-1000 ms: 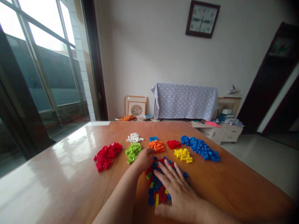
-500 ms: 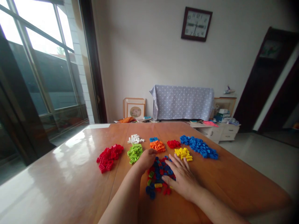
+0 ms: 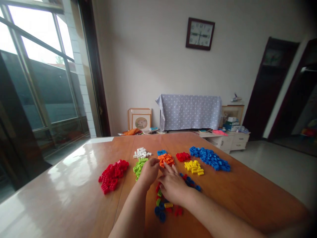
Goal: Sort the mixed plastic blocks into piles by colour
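My left hand [image 3: 150,172] is between the lime green pile [image 3: 139,168] and the orange pile [image 3: 166,160], its fingers curled together; what they hold, if anything, is hidden. Just right of it, my right hand [image 3: 172,183] reaches over the mixed pile of blue, red, green and yellow pieces [image 3: 162,205], fingers apart and fingertips close to the orange pile. Part of the mixed pile is covered by this hand.
Round about on the wooden table [image 3: 81,185] lie a large red pile [image 3: 114,176], white pieces [image 3: 142,152], a small blue group [image 3: 162,152], a small red pile [image 3: 183,156], yellow pieces [image 3: 194,167] and a long blue pile [image 3: 210,158].
My right hand has moved left and forward, towards my left hand and the orange pile. My left hand has shifted slightly left. Some blue pieces now show to the right of my right hand.
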Motion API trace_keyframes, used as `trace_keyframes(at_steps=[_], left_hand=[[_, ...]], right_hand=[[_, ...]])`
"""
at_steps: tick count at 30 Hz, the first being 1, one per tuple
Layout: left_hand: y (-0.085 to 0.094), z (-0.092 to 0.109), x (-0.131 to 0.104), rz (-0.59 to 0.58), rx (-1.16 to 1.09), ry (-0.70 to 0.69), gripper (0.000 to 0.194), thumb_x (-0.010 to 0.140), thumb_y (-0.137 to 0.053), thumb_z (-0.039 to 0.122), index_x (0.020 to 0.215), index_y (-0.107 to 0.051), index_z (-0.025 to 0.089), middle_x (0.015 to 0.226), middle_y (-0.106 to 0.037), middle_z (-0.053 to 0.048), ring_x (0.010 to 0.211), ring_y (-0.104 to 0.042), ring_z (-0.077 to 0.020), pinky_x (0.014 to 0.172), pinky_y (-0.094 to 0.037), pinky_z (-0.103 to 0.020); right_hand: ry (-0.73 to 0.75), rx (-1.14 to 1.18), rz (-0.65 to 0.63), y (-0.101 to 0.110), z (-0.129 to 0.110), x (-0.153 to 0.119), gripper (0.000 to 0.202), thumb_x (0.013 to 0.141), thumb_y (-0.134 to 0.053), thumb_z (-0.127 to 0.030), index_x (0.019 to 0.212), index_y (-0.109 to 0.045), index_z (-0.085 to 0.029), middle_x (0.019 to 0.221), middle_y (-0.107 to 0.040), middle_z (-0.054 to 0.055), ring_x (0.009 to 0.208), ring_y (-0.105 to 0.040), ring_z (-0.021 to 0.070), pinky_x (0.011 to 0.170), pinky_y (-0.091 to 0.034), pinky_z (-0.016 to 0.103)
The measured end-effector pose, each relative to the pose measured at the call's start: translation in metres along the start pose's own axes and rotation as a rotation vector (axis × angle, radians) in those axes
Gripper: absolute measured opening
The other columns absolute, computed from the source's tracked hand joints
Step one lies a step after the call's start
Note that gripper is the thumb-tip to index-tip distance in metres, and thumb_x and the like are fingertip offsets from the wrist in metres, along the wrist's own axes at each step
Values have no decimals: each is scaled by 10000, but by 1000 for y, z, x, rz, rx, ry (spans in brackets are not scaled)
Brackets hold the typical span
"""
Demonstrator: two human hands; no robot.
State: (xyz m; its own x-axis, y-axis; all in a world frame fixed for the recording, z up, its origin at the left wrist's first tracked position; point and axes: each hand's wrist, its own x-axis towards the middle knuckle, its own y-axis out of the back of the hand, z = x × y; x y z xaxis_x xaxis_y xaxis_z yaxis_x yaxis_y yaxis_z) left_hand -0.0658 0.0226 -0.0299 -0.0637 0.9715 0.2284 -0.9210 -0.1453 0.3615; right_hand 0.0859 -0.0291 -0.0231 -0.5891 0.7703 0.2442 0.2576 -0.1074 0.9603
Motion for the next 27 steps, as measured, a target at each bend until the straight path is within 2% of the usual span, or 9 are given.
trace_keyframes(at_steps=[3,6,9,12,14,17,21,24,27], left_hand=[[1,-1,2,22,-15,-3,266,794,-560,233,966,-724,112,906,-738,-102,836,-656,-204,736,-481,-274],[0,-3,4,38,-29,-2,257,786,-571,248,948,-722,117,893,-742,-93,817,-660,-203,709,-477,-270],[0,-3,4,48,-30,-1,246,777,-571,255,919,-725,126,870,-740,-83,808,-658,-201,694,-470,-265],[1,-2,3,61,-41,2,240,776,-568,248,915,-722,127,870,-735,-81,812,-653,-197,701,-468,-263],[1,-1,3,70,-72,16,229,778,-572,242,912,-717,127,865,-728,-83,809,-650,-195,706,-471,-266],[1,4,0,58,-167,58,201,764,-568,212,887,-704,129,852,-717,-83,785,-646,-186,705,-477,-270],[-2,13,-6,-70,-365,162,198,748,-566,200,896,-679,130,799,-702,-64,680,-622,-145,640,-454,-249],[-4,19,-12,-223,-440,197,196,744,-613,240,893,-676,130,724,-670,-31,612,-587,-118,588,-416,-227],[-6,22,-16,-320,-443,196,219,727,-680,287,878,-679,129,680,-653,-11,587,-567,-106,577,-407,-219]], right_hand=[[2,-16,-56,-3,3,9,275,893,-526,-271,999,-758,-169,1508,-487,137,1447,-298,378,1184,-130,616],[-15,20,-43,-3,4,12,244,859,-547,-225,1005,-739,-187,1411,-577,119,1417,-338,367,1173,-135,617],[-8,68,-11,-1,4,12,211,811,-576,-164,969,-710,-198,1219,-674,99,1323,-440,324,1157,-197,560],[13,136,49,2,5,11,139,774,-596,-123,854,-680,-200,1037,-700,71,1155,-538,273,1096,-299,471],[-9,270,119,4,9,11,94,775,-609,-132,812,-660,-201,966,-692,56,1064,-564,249,1005,-379,408],[-138,696,197,7,21,13,31,821,-622,-231,830,-634,-203,859,-665,18,890,-594,199,825,-451,320],[-344,1231,217,12,35,13,232,809,-685,-397,893,-604,-197,740,-608,-29,682,-562,142,624,-421,245],[-403,1357,238,15,41,11,296,772,-731,-421,904,-602,-189,756,-628,-11,698,-589,153,590,-414,236],[-418,1394,287,14,43,11,298,760,-745,-406,899,-599,-187,783,-651,1,741,-620,167,650,-466,260]])
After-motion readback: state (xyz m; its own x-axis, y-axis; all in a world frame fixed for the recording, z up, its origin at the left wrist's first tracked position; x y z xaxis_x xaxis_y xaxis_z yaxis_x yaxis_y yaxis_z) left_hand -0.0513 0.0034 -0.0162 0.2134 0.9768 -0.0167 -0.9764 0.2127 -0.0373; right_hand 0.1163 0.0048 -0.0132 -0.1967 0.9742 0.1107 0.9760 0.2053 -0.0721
